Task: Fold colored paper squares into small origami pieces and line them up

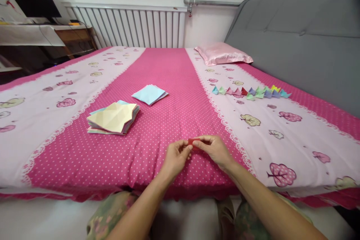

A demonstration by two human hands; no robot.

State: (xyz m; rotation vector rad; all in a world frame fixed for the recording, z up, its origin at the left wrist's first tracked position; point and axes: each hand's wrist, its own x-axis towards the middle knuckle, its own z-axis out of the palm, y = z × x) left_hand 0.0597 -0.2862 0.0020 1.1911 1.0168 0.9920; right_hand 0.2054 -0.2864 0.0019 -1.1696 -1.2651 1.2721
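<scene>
Between my two hands is a small folded piece of red paper (194, 141), held just above the pink dotted bedspread (168, 120) near the bed's front edge. My left hand (177, 155) pinches its left end between thumb and fingers. On the other side, my right hand (214, 150) grips the paper with the thumb across its near face. The fingertips cover much of the paper, so its exact folded shape is hidden.
A stack of creased paper sheets (114, 117), cream on top, lies to the left. Beyond it sits a pile of light blue squares (150, 94). Several small folded paper figures (244, 91) line the right side. A pink pillow (223, 53) rests near the grey headboard (298, 37).
</scene>
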